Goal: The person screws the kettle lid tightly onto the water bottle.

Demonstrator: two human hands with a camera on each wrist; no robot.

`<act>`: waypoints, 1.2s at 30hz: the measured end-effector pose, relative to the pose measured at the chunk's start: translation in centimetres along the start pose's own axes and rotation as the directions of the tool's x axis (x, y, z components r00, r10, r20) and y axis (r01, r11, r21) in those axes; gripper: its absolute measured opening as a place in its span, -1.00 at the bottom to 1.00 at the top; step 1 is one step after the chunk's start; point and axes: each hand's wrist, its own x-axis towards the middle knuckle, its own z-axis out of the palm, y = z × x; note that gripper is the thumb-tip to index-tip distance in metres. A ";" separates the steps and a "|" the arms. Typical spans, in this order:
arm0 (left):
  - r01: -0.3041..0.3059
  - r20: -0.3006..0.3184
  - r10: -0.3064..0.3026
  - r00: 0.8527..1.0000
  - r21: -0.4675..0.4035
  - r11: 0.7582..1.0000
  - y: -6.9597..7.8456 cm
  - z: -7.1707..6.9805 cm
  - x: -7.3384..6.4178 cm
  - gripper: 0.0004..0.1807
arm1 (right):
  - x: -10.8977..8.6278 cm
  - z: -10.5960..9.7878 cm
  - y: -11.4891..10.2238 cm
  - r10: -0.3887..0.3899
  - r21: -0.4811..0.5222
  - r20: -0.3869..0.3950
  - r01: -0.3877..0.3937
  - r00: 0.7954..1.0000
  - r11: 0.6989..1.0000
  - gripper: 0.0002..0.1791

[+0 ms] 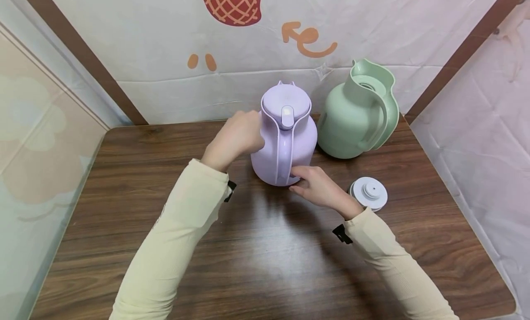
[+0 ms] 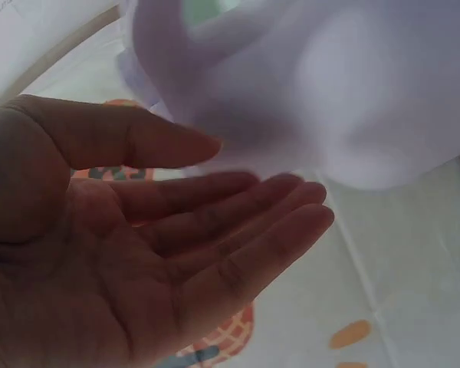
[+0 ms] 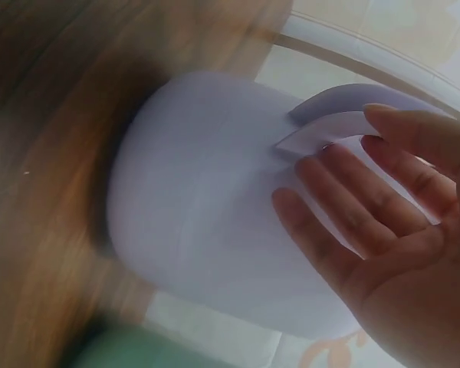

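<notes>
A lilac vacuum jug [image 1: 271,147] stands upright at the back middle of the table, its handle [image 1: 284,157] facing me and its lid [image 1: 287,100] on top. My left hand [image 1: 240,138] is at the jug's left side, near the neck; in the left wrist view its fingers [image 2: 238,253] are extended and hold nothing. Low by the handle is my right hand [image 1: 316,186]. In the right wrist view its thumb overlaps the handle [image 3: 330,132] and its fairly straight fingers [image 3: 310,230] lie close to the jug's body, not wrapped round the handle.
A green vacuum jug [image 1: 345,120] with an uncovered mouth stands just right of the lilac one. In front of it lies a round white stopper [image 1: 374,198], beside my right wrist. The wooden table [image 1: 136,209] meets a printed cloth wall [image 1: 165,94] at the back.
</notes>
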 end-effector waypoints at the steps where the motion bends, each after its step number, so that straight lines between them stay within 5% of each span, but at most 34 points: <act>1: 0.003 0.004 -0.003 1.000 -0.021 1.000 -0.2 0.5 -0.2 -0.86 | -0.1 0.0 0.2 0.004 0.002 -0.002 -0.004 1.000 1.000 -0.73; 9: -0.003 0.025 0.006 1.000 -0.119 0.993 -0.8 4.2 -1.2 -0.91 | -1.2 0.0 1.8 0.049 0.033 -0.018 -0.049 0.999 0.998 -0.70; 16: 0.001 0.074 0.013 0.997 -0.179 0.984 -0.3 7.1 -1.8 -0.66 | -1.9 0.4 3.2 0.112 0.054 -0.032 -0.110 0.993 0.993 -0.74; 20: 0.014 0.048 -0.002 0.999 -0.239 0.971 0.2 8.7 -2.1 -0.64 | -2.2 0.7 3.9 0.149 0.059 -0.029 -0.147 0.988 0.987 -0.73; 28: -0.027 -0.133 -0.014 0.991 -0.298 0.954 0.6 11.1 -2.5 -0.64 | -2.4 1.2 4.5 0.245 0.080 -0.091 -0.239 0.965 0.968 -0.69; 36: -0.049 -0.365 -0.070 0.928 -0.306 0.951 0.9 13.3 -2.3 -0.67 | -2.3 1.5 4.5 0.278 0.117 -0.132 -0.263 0.951 0.958 -0.56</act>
